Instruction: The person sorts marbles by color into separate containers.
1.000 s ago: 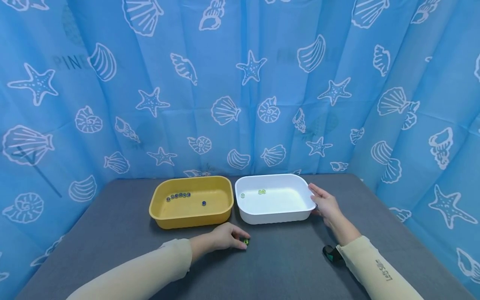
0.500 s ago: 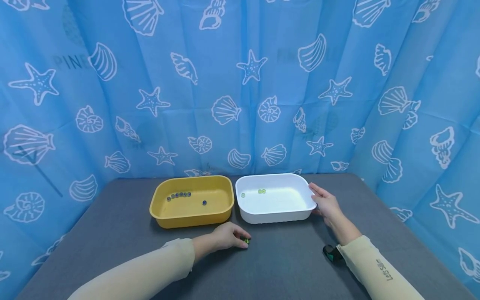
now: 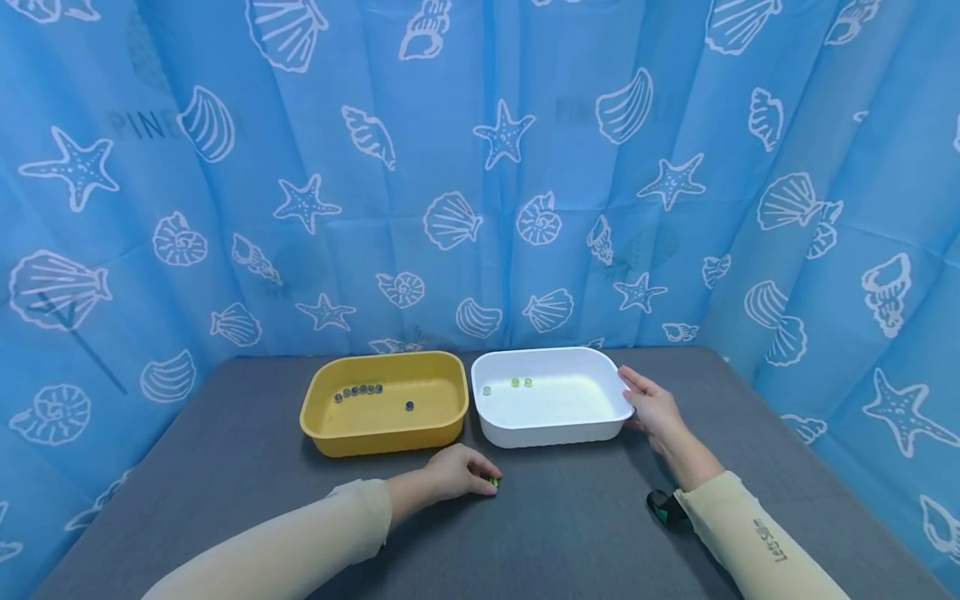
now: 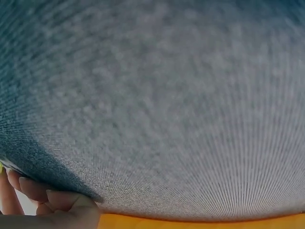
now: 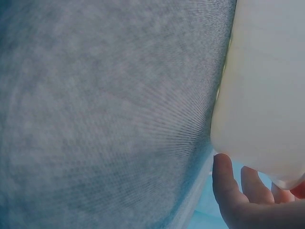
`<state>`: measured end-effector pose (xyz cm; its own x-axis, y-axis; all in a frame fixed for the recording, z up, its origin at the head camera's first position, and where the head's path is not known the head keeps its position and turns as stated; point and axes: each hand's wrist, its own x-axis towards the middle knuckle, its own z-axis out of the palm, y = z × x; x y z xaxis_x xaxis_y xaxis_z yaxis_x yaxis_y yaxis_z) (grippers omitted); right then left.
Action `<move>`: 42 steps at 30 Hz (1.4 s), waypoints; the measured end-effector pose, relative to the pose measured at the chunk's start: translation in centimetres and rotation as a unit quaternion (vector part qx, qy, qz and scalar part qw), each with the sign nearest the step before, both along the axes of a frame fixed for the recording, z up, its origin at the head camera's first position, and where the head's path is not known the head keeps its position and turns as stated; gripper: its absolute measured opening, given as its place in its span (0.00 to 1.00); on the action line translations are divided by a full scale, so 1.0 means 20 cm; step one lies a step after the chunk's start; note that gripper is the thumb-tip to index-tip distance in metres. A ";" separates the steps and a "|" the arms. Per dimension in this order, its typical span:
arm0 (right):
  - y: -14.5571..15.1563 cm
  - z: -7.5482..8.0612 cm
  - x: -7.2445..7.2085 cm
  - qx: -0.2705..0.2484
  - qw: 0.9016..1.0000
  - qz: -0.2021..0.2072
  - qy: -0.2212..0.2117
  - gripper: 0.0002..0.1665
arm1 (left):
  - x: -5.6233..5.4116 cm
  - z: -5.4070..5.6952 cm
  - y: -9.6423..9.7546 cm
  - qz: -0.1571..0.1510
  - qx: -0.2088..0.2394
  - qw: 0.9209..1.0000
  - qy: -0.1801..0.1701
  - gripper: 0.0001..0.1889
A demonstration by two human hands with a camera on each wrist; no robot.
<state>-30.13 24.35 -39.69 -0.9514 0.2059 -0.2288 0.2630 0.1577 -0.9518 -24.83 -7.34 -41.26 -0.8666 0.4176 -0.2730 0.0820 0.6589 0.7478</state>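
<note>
My left hand (image 3: 453, 473) is low over the table in front of the gap between two bins. Its thumb and fingertips pinch a small yellow-green marble (image 3: 494, 482), mostly covered by the fingers. In the left wrist view only curled fingers (image 4: 35, 191) show, at the lower left corner. My right hand (image 3: 654, 410) grips the right end of the white bin (image 3: 551, 435), its fingers (image 5: 224, 174) against the end wall in the right wrist view. Three pale yellow-green marbles lie in that bin, among them a left one (image 3: 487, 391).
Left of the white bin stands a yellow bin (image 3: 386, 443). It holds several dark marbles in a row and a single blue marble (image 3: 409, 406) apart. A black strap-like object (image 3: 663, 506) is at the right wrist. A blue shell-print curtain (image 3: 480, 250) hangs behind the grey table (image 3: 570, 533).
In the white bin, one of the two touching marbles has rolled slightly left, leaving a gap. Both hands stay almost where they were.
</note>
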 end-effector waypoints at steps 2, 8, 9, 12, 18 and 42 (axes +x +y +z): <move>0.00 0.00 0.00 0.000 1.000 0.001 0.001 0.29 | 0.00 0.00 0.00 0.002 -0.001 1.000 0.001 0.07; 0.00 0.00 0.00 0.002 1.000 -0.002 0.000 0.29 | 0.00 -0.01 -0.01 0.010 0.020 1.000 -0.004 0.05; 0.00 -0.01 0.00 0.002 1.000 -0.002 -0.001 0.29 | 0.00 -0.01 -0.01 0.012 0.028 1.000 -0.006 0.05; 0.00 -0.01 0.00 0.002 1.000 -0.004 -0.004 0.29 | -0.01 0.00 -0.03 0.023 0.054 0.998 -0.015 0.05; 0.00 -0.01 0.00 0.005 1.000 0.000 0.002 0.29 | -0.01 0.06 -0.04 0.033 0.104 0.994 -0.006 0.09; 0.01 0.00 0.01 0.007 1.000 0.021 0.008 0.29 | -0.19 0.23 0.17 0.130 0.195 0.970 0.056 0.10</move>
<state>-30.02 24.48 -39.64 -0.9631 0.1680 -0.2102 0.2399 0.1818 -0.9536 -28.65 -4.00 -36.65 -0.9718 0.2332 -0.0350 0.0469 0.3364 0.9405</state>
